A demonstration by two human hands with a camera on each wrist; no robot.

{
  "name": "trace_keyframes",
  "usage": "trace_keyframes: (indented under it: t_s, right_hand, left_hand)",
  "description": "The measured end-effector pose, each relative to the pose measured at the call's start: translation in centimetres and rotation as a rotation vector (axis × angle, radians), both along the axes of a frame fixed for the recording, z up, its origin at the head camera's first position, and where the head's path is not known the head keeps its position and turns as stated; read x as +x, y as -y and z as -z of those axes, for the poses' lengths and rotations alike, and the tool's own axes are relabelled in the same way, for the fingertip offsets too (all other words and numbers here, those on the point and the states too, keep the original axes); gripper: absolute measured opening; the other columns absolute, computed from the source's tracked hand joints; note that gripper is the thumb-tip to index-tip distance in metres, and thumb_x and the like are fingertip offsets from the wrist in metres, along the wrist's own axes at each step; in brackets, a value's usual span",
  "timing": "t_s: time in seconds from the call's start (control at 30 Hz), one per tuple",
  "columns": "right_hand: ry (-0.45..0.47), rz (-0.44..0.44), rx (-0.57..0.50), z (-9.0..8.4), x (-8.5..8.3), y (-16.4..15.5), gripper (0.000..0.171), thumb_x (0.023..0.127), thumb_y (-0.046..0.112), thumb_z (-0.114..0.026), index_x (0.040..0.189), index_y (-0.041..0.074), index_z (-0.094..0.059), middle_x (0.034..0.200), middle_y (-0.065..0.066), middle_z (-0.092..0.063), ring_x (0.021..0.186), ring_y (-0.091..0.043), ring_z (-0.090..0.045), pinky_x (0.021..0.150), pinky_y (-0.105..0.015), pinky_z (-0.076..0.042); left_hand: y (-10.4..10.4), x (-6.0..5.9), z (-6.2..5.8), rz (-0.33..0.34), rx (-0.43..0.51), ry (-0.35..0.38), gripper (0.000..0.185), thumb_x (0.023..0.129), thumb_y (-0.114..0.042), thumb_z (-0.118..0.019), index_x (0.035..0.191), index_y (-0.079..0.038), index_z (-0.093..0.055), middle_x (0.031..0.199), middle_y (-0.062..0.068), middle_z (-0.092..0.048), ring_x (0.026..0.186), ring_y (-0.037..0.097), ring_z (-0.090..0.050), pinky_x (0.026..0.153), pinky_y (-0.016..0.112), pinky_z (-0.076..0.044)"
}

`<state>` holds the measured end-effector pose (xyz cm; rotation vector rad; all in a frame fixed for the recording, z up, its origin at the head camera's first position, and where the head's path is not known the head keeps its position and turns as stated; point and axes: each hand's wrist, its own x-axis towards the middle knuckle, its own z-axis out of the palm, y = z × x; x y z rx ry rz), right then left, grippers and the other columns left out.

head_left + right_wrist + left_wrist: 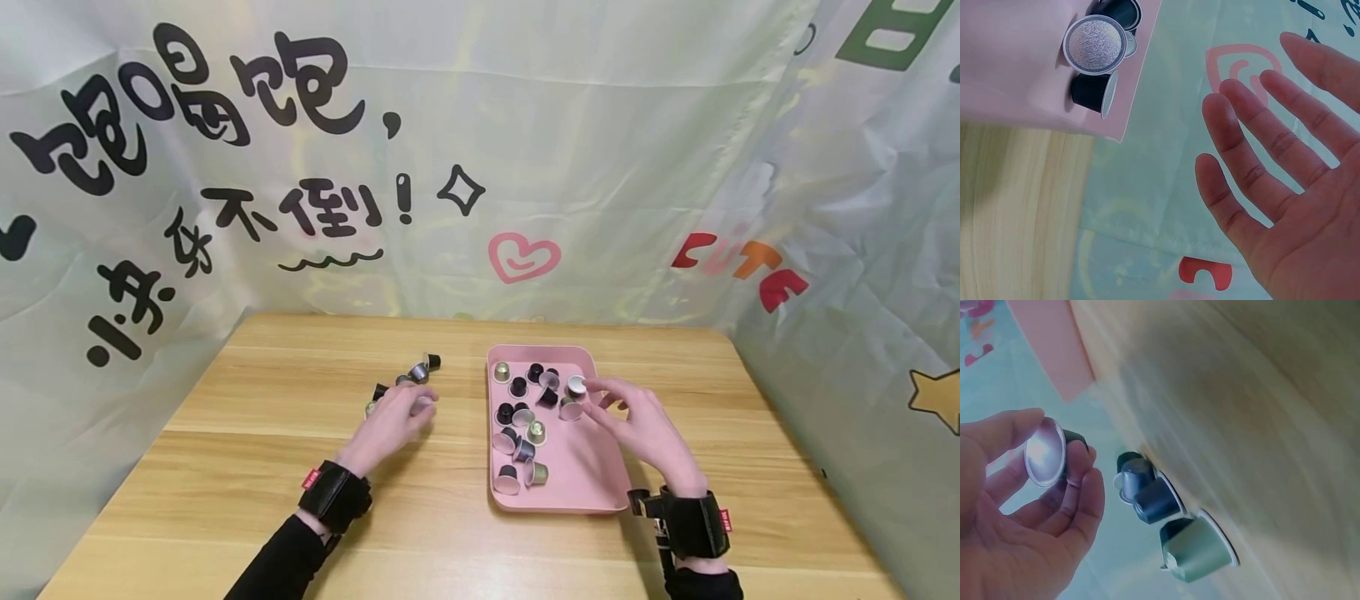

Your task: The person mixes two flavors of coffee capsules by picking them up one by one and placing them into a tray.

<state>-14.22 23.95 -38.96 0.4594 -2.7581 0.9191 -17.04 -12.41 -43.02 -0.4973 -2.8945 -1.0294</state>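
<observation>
In the left wrist view, my left hand (1035,544) pinches a coffee capsule (1045,454) between thumb and fingers, its shiny silver lid facing the thumb side. Beside that hand, a green capsule (1200,553), a dark blue capsule (1159,501) and others lie on the wooden table. My right hand (643,421) is over the right side of a pink tray (558,505), fingers spread and holding nothing. Close to its fingertips in the head view are a white-topped capsule (576,385) and a capsule with its pale lid (571,410) showing. Several more black, green and grey capsules lie in the tray.
The wooden table (247,492) extends around the tray on every side. A printed fabric backdrop (637,167) hangs behind it and along both sides. Left of the tray, a loose row of capsules ends at a black one (432,362).
</observation>
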Motion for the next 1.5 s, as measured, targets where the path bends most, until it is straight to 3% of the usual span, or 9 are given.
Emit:
trace_keyframes:
  t_s: [0.17,0.33,0.63,0.87,1.0,1.1,1.23,1.33,1.5]
  right_hand:
    - [-0.015,-0.007,0.001,0.1,0.0,0.0,0.034,0.092,0.015,-0.072,0.124,0.004,-0.069,0.110,-0.012,-0.076,0.091,-0.022,-0.067,0.080,-0.042,-0.053]
    - [-0.025,-0.017,-0.006,0.1,-0.1,0.0,0.033,0.092,0.013,-0.072,0.123,0.003,-0.068,0.109,-0.014,-0.075,0.089,-0.023,-0.068,0.082,-0.047,-0.054]
    - [-0.027,-0.020,-0.010,0.1,-0.1,0.1,0.033,0.093,0.014,-0.071,0.124,0.003,-0.068,0.105,-0.014,-0.075,0.089,-0.023,-0.068,0.081,-0.047,-0.055]
    - [-0.024,-0.017,-0.008,0.1,-0.1,0.1,0.033,0.093,0.014,-0.071,0.123,0.004,-0.068,0.107,-0.013,-0.076,0.089,-0.022,-0.068,0.080,-0.041,-0.055]
    - [-0.024,-0.015,-0.005,0.1,-0.1,0.0,0.032,0.093,0.015,-0.071,0.123,0.004,-0.069,0.107,-0.013,-0.076,0.089,-0.021,-0.068,0.080,-0.038,-0.054]
    - [-0.023,-0.017,-0.007,0.1,-0.1,0.0,0.032,0.093,0.014,-0.071,0.123,0.004,-0.069,0.109,-0.014,-0.075,0.089,-0.022,-0.068,0.082,-0.043,-0.054]
    - [-0.019,-0.019,-0.008,0.1,-0.1,0.0,0.032,0.093,0.015,-0.071,0.123,0.004,-0.068,0.111,-0.015,-0.075,0.090,-0.023,-0.068,0.084,-0.049,-0.054]
    - [-0.017,-0.020,-0.007,0.1,0.0,0.0,0.033,0.094,0.016,-0.070,0.124,0.004,-0.068,0.113,-0.015,-0.074,0.091,-0.024,-0.068,0.086,-0.051,-0.053]
    - [-0.017,-0.021,-0.003,0.1,0.0,-0.1,0.033,0.094,0.018,-0.070,0.124,0.005,-0.068,0.115,-0.015,-0.074,0.092,-0.024,-0.068,0.088,-0.052,-0.052]
  left_hand:
    - [-0.1,-0.2,-0.1,0.028,0.052,0.012,0.023,0.094,-0.018,-0.069,0.115,-0.010,-0.071,0.106,0.007,-0.072,0.089,0.015,-0.065,0.080,0.032,-0.058]
    - [-0.3,-0.3,-0.2,0.060,0.134,0.052,0.020,0.093,-0.021,-0.072,0.110,-0.011,-0.072,0.093,0.001,-0.070,0.074,0.009,-0.054,0.066,0.022,-0.046]
    - [-1.3,0.3,-0.7,0.080,0.251,0.121,0.020,0.090,-0.021,-0.074,0.108,-0.012,-0.072,0.105,0.008,-0.074,0.076,0.009,-0.061,0.069,0.021,-0.053]
    - [-3.0,0.9,-0.8,0.179,0.271,0.123,0.025,0.092,-0.022,-0.072,0.113,-0.007,-0.072,0.106,0.008,-0.074,0.076,0.007,-0.060,0.068,0.019,-0.052]
    - [-3.9,1.3,-1.0,0.231,0.280,0.135,0.027,0.093,-0.021,-0.070,0.115,-0.006,-0.071,0.101,0.008,-0.074,0.072,0.013,-0.060,0.063,0.018,-0.050]
    - [-4.7,1.6,-1.2,0.275,0.276,0.133,0.027,0.094,-0.021,-0.069,0.117,-0.006,-0.071,0.103,0.008,-0.075,0.072,0.017,-0.061,0.063,0.018,-0.050]
    - [-5.7,1.8,-1.2,0.332,0.258,0.100,0.027,0.096,-0.019,-0.067,0.119,-0.007,-0.071,0.112,0.008,-0.075,0.076,0.009,-0.060,0.070,0.018,-0.050]
    - [-6.5,2.1,-1.3,0.357,0.242,0.098,0.028,0.096,-0.017,-0.066,0.122,-0.008,-0.070,0.108,0.007,-0.075,0.073,0.005,-0.055,0.069,0.017,-0.048]
    - [-7.8,2.5,-1.4,0.386,0.237,0.112,0.030,0.096,-0.016,-0.066,0.124,-0.007,-0.069,0.106,0.008,-0.074,0.078,0.009,-0.062,0.069,0.016,-0.050]
